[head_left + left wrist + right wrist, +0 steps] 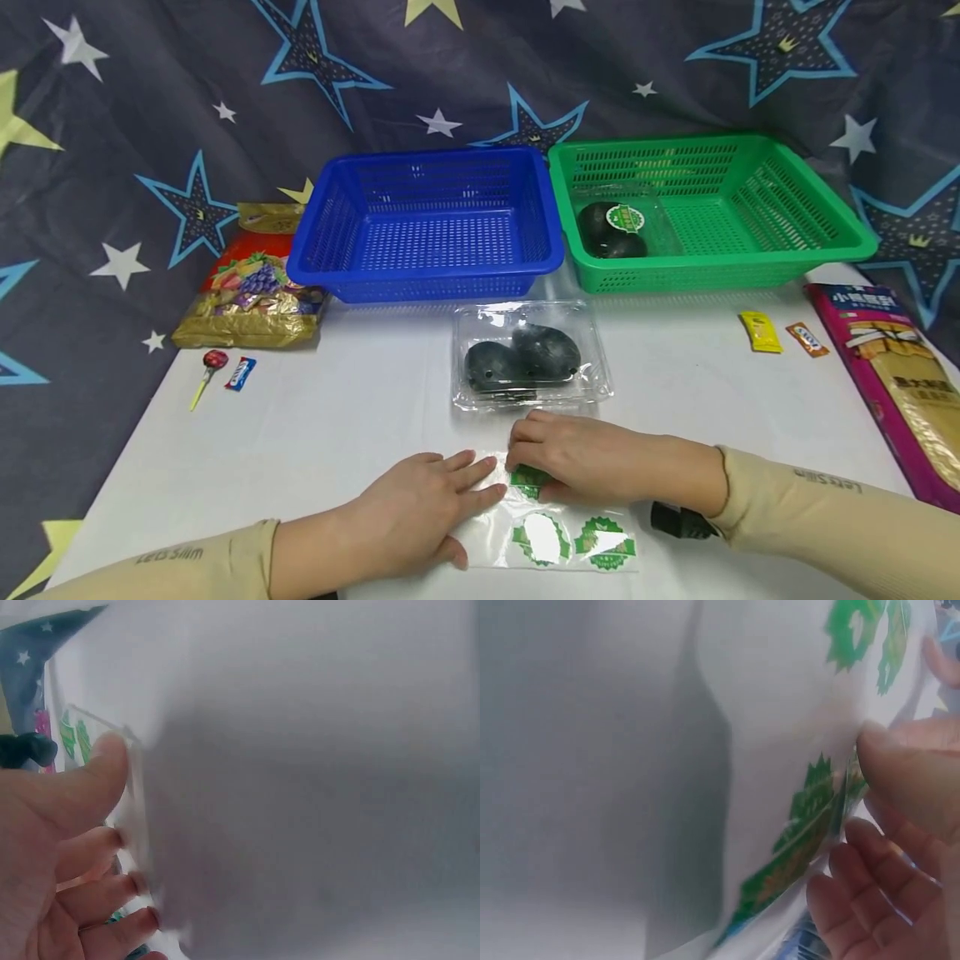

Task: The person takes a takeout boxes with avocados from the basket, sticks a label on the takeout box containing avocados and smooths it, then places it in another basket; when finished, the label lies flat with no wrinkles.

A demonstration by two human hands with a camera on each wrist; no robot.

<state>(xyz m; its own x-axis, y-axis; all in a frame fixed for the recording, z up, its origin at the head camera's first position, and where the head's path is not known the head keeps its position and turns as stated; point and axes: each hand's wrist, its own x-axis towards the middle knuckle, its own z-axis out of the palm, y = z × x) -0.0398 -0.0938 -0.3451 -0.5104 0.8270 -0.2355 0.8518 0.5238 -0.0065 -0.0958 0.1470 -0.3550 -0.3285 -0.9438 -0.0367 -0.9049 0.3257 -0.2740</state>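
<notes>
A sheet of round green-and-white stickers (pixel 491 546) lies at the front middle of the table. My left hand (pixel 416 512) rests on its left part with the fingers spread and fairly straight. My right hand (pixel 581 458) is bent over the upper part of the sheet, its thumb and fingers pinching at a green sticker (pixel 529 479). In the right wrist view, that sticker (pixel 810 802) shows beside the thumb; the exact pinch is partly hidden. Just beyond the hands sits a closed clear plastic box (pixel 592 375) with dark oval fruits (pixel 551 350) inside.
Behind stand a blue basket (pixel 420 279) and a green basket (pixel 720 271); the green one holds a stickered box of dark fruit (pixel 603 229). A candy bag (pixel 251 292), lollipop (pixel 210 367) and small blue sweet (pixel 241 374) lie left. Yellow (pixel 761 332) and orange (pixel 807 339) sweets and a magenta packet (pixel 892 375) lie right.
</notes>
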